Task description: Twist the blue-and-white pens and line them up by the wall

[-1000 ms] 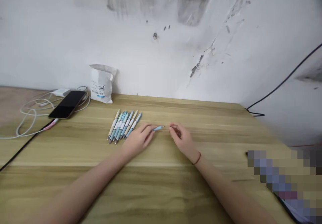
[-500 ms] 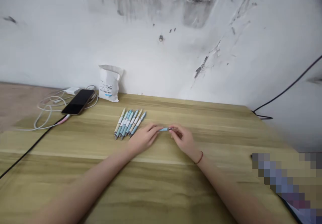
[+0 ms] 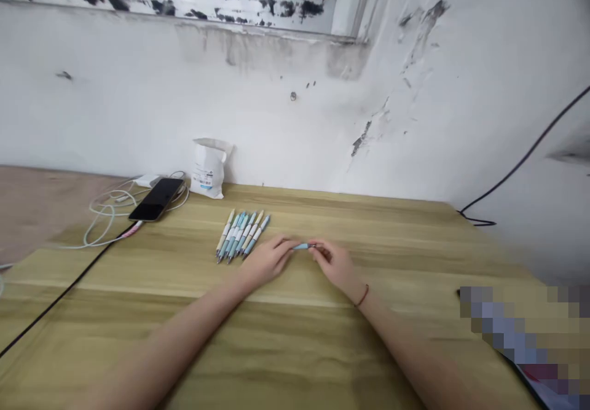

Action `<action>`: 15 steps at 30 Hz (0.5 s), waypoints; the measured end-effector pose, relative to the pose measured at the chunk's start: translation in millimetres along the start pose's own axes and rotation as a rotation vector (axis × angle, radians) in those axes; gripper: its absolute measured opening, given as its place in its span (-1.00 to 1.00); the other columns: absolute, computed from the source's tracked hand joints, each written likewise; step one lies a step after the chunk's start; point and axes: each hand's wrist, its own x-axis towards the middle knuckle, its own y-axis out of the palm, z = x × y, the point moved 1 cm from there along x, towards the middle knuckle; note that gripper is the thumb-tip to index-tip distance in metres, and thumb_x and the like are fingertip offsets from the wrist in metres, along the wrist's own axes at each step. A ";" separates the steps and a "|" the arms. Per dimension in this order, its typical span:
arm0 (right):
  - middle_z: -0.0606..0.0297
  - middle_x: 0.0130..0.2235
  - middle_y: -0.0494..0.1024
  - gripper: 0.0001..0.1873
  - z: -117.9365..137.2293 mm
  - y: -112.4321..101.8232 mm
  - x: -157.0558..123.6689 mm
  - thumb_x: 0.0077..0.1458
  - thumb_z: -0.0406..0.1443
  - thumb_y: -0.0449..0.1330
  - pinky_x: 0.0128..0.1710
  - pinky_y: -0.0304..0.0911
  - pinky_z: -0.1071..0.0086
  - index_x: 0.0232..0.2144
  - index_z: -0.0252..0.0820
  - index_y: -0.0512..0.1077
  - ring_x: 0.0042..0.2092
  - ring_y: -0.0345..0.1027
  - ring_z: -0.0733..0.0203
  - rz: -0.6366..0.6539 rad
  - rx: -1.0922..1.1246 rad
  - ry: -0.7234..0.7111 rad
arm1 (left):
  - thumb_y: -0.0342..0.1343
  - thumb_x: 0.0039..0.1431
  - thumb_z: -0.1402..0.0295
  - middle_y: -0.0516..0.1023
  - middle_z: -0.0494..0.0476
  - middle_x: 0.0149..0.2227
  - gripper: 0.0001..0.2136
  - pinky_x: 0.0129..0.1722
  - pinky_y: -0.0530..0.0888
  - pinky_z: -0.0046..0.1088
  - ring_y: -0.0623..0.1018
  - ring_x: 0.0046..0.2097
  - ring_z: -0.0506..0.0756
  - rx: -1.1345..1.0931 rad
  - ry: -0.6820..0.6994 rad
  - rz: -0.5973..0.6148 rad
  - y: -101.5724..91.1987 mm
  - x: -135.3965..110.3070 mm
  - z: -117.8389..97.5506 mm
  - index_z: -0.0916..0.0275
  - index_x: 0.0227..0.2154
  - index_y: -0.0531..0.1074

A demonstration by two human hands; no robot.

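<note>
Two hands meet at the middle of the wooden table point(image 3: 415, 238). The left hand point(image 3: 267, 261) has its fingers closed around one end of a small blue pen point(image 3: 302, 246). The right hand point(image 3: 334, 262) pinches the other end, where a metal tip shows. The pen lies level between them, just above the tabletop. One red cord bracelet point(image 3: 362, 296) circles the right wrist.

Just left of the left hand is a row of pens point(image 3: 243, 235), side by side and touching. There are roughly eight, packed too tightly to count for certain. Farther left, one dark phone point(image 3: 157, 198) rests on a tangle of white cables point(image 3: 108, 207). One white pouch point(image 3: 208, 170) stands against the wall. One black cable point(image 3: 64, 290) crosses the table's left side, well clear of both hands.
</note>
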 end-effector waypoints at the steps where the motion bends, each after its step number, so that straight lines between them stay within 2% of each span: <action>1: 0.28 -0.42 0.51 -0.77 0.2 -0.1 0.6 0.16 -0.19 0.04 -0.43 0.26 0.38 -0.23 -0.16 0.40 -0.43 0.36 0.24 0.001 -0.011 0.002 | -0.13 0.26 0.40 0.40 0.16 -0.09 -0.72 -0.06 0.42 -0.38 0.45 -0.07 0.05 -0.005 0.004 0.004 0.2 0.1 0.6 0.17 0.01 0.28; 4: 0.30 -0.45 0.48 -0.78 2.5 -1.0 2.8 0.19 -0.20 0.01 -0.40 0.23 0.39 -0.33 -0.16 0.40 -0.42 0.33 0.25 0.018 -0.086 -0.016 | -0.13 0.26 0.41 0.40 0.15 -0.09 -0.72 -0.06 0.42 -0.38 0.44 -0.08 0.05 -0.015 0.014 0.019 0.8 0.5 2.3 0.17 0.01 0.29; 7: 0.32 -0.50 0.44 -0.67 5.0 -1.6 4.1 0.22 -0.21 -0.05 -0.34 0.22 0.37 -0.50 -0.17 0.37 -0.41 0.32 0.26 0.045 -0.147 -0.048 | -0.13 0.26 0.41 0.40 0.15 -0.10 -0.72 -0.06 0.41 -0.37 0.44 -0.07 0.05 -0.018 0.016 0.037 0.4 1.2 2.8 0.17 0.00 0.29; 9: 0.30 -0.46 0.46 -0.69 5.2 -1.1 3.8 0.22 -0.20 -0.05 -0.30 0.23 0.35 -0.45 -0.17 0.39 -0.38 0.33 0.24 0.041 -0.141 -0.050 | -0.13 0.26 0.41 0.40 0.15 -0.10 -0.72 -0.06 0.41 -0.37 0.44 -0.07 0.05 -0.020 0.018 0.049 -0.4 1.5 2.8 0.17 0.00 0.29; 12: 0.26 -0.31 0.49 -0.80 4.3 0.3 2.3 0.17 -0.20 0.03 -0.22 0.25 0.32 -0.23 -0.16 0.38 -0.27 0.36 0.21 -0.006 -0.085 -0.064 | -0.13 0.26 0.41 0.41 0.14 -0.10 -0.73 -0.08 0.41 -0.38 0.44 -0.08 0.05 -0.023 0.018 0.062 -2.4 1.3 3.4 0.16 -0.01 0.29; 15: 0.25 -0.28 0.49 -0.84 4.5 1.0 2.2 0.15 -0.24 0.07 -0.18 0.24 0.32 -0.24 -0.16 0.37 -0.23 0.36 0.21 -0.017 -0.092 -0.092 | -0.13 0.26 0.41 0.41 0.13 -0.10 -0.74 -0.07 0.41 -0.39 0.43 -0.08 0.04 -0.031 0.021 0.071 -4.5 0.5 5.2 0.15 -0.02 0.30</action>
